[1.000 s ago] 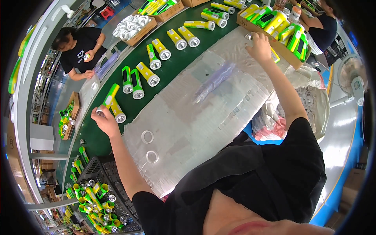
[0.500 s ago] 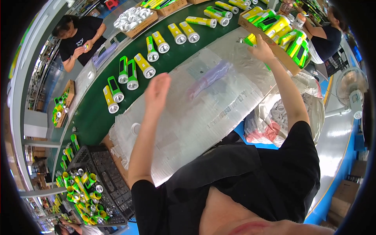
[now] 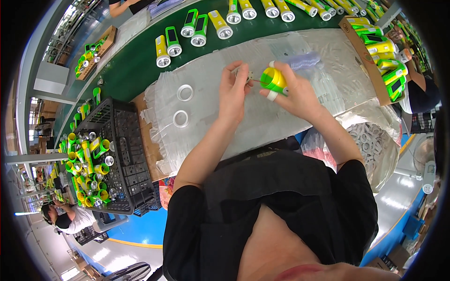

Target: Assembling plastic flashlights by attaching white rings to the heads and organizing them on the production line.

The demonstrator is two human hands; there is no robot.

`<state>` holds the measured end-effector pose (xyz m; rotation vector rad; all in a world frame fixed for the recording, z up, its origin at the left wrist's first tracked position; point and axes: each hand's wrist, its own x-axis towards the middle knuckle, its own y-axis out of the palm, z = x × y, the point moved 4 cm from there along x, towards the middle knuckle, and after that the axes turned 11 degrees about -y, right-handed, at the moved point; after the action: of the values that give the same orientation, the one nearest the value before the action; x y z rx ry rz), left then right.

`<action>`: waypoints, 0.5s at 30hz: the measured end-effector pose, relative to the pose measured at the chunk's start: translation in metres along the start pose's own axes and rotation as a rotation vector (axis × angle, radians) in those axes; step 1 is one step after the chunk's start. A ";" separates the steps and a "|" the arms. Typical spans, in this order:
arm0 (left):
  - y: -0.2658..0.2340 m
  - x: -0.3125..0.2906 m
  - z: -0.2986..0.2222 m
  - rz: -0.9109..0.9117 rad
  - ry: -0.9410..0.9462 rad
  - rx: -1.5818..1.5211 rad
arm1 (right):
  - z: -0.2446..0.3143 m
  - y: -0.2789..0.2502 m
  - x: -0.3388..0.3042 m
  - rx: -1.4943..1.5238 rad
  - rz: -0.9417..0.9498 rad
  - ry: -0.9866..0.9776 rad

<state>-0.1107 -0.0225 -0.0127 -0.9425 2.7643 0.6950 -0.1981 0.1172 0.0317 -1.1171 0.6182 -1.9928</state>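
Observation:
My right hand [image 3: 300, 96] is wrapped round a yellow and green flashlight body [image 3: 273, 80], its open round end tilted toward my left hand. White bands show on the right thumb and a finger. My left hand [image 3: 233, 91] pinches a small pale part [image 3: 250, 76], partly hidden by the fingers. Thin reddish wire seems to run from it to the flashlight's open end. Both hands hover above the plastic-covered work surface [image 3: 220, 140]. To their left, a white ring [image 3: 185, 92] and a second white ring [image 3: 180, 118] lie flat and apart.
Finished-looking flashlights [image 3: 198, 30] line the green bench behind. A cardboard box [image 3: 363, 61] of flashlights stands at right, near a purplish plastic sleeve [image 3: 302, 61]. A sack [image 3: 391, 161] of white rings sits below. At left is a black crate [image 3: 129, 154] beside open flashlight bodies [image 3: 91, 164].
My right hand has come back from the cardboard box and now holds a flashlight body. My left hand has met it over the work surface and pinches the small part. The view has shifted.

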 end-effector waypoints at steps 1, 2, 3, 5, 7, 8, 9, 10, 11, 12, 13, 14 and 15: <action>-0.011 -0.004 -0.006 -0.063 0.068 0.019 | 0.010 0.008 -0.001 0.072 0.057 0.011; -0.011 -0.011 -0.017 -0.030 0.179 0.096 | 0.018 0.014 -0.005 0.178 0.104 0.036; -0.016 -0.016 -0.022 -0.029 0.177 0.094 | 0.024 0.020 -0.007 0.283 0.150 0.062; -0.013 -0.036 -0.042 0.084 0.670 0.554 | 0.037 0.028 -0.008 0.423 0.076 -0.074; -0.011 -0.045 -0.044 0.179 0.739 0.593 | 0.044 0.046 -0.015 1.147 0.267 0.348; -0.007 -0.051 -0.045 0.273 0.808 0.634 | 0.049 0.046 -0.014 1.181 0.250 0.351; -0.006 -0.052 -0.043 0.248 0.798 0.718 | 0.048 0.047 -0.017 1.179 0.246 0.354; -0.004 -0.052 -0.042 0.255 0.796 0.716 | 0.045 0.050 -0.021 1.240 0.186 0.391; -0.001 -0.053 -0.041 0.222 0.874 0.840 | 0.042 0.052 -0.024 1.303 0.130 0.424; 0.002 -0.054 -0.040 0.189 0.951 0.964 | 0.041 0.052 -0.025 1.303 0.126 0.425; 0.003 -0.051 -0.040 0.194 0.950 0.964 | 0.040 0.052 -0.026 1.309 0.105 0.411; 0.006 -0.050 -0.040 0.203 1.031 1.049 | 0.039 0.050 -0.027 1.315 0.084 0.398; 0.010 -0.049 -0.039 0.214 1.111 1.134 | 0.038 0.047 -0.027 1.314 0.077 0.401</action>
<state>-0.0772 -0.0074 0.0388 -0.8045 3.1521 -1.7471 -0.1386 0.1091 0.0034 0.1049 -0.4761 -1.9404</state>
